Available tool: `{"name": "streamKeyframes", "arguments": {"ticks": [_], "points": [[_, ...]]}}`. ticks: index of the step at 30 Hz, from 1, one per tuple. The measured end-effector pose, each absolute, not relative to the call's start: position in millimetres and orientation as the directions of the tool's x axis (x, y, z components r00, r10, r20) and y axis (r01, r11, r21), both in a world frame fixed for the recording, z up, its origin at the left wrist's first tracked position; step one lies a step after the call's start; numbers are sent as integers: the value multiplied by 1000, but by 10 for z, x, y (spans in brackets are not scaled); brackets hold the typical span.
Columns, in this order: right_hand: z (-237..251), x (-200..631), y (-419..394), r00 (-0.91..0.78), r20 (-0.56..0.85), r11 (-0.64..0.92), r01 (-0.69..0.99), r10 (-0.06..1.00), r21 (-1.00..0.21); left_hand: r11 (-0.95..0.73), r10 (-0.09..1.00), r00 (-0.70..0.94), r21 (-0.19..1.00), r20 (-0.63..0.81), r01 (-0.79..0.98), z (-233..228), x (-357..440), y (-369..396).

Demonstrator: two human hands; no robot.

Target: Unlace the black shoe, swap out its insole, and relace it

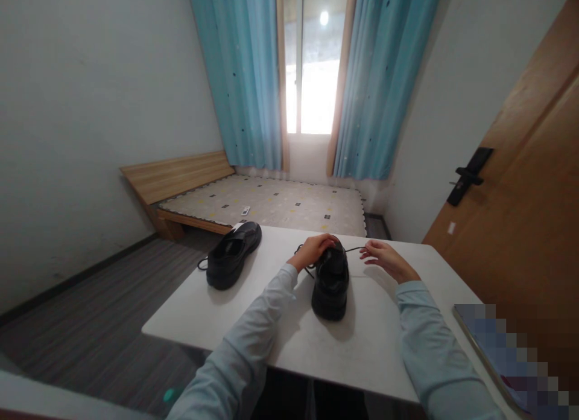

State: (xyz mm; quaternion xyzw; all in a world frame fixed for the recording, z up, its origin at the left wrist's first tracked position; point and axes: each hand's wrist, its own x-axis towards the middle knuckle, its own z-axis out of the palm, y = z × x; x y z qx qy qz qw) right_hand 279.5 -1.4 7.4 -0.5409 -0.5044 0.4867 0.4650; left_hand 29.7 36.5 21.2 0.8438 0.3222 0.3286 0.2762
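A black lace-up shoe (332,290) stands on the white table in front of me, its heel toward me. My left hand (317,251) rests on the shoe's front part from the left, fingers curled over it; what the fingertips grip is hard to make out. To the right of the shoe, my right hand (382,257) pinches the end of a thin black shoelace (354,249), which stretches taut from the shoe. Another loop of lace hangs at the shoe's left side. A second black shoe (233,257) sits farther left on the table, a lace loop beside it.
The white table (271,245) spans the space before me. Behind it is a bed (289,197) with a small white remote (245,210) on it. A pixelated flat device (493,347) lies at the right edge. A wooden door (520,184) stands on the right.
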Motion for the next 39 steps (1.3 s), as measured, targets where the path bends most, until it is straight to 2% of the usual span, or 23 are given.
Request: {"name": "streamKeyframes", "arguments": {"ticks": [3, 7, 9, 13, 17, 20, 22, 25, 27, 34, 39], "points": [[62, 2824, 14, 70, 8, 5, 53, 998, -999, -606, 765, 508, 710, 396, 359, 206, 199, 387], [73, 2813, 28, 141, 58, 54, 34, 988, -998, -555, 831, 401, 608, 384, 568, 230, 7, 440], [77, 2800, 34, 165, 69, 64, 33, 984, -997, -539, 836, 484, 545, 258, 642, 258, -96, 444], [69, 2775, 48, 188, 83, 81, 18, 979, -997, -593, 726, 687, 497, -10, 634, 264, -205, 395], [50, 2763, 61, 206, 91, 86, 35, 974, -996, -605, 723, 687, 419, -67, 677, 153, -165, 362], [38, 2765, 67, 211, 96, 87, 50, 973, -995, -616, 743, 668, 347, -43, 707, 55, -121, 382], [31, 2771, 71, 222, 93, 85, 45, 971, -995, -622, 735, 677, 354, -46, 699, 23, -118, 401], [19, 2783, 79, 252, 90, 82, 41, 964, -996, -610, 709, 704, 470, -36, 638, 45, -164, 415], [10, 2792, 84, 264, 102, 90, 57, 959, -994, -599, 722, 690, 542, 48, 590, 93, -219, 411], [33, 2817, 92, 379, 126, 125, 28, 917, -992, -564, 821, 450, 619, 351, 547, 273, -338, 386], [176, 2791, 60, 483, 293, 304, 58, 825, -951, -532, 843, 315, 767, 436, 360, 318, -281, 373]]}}
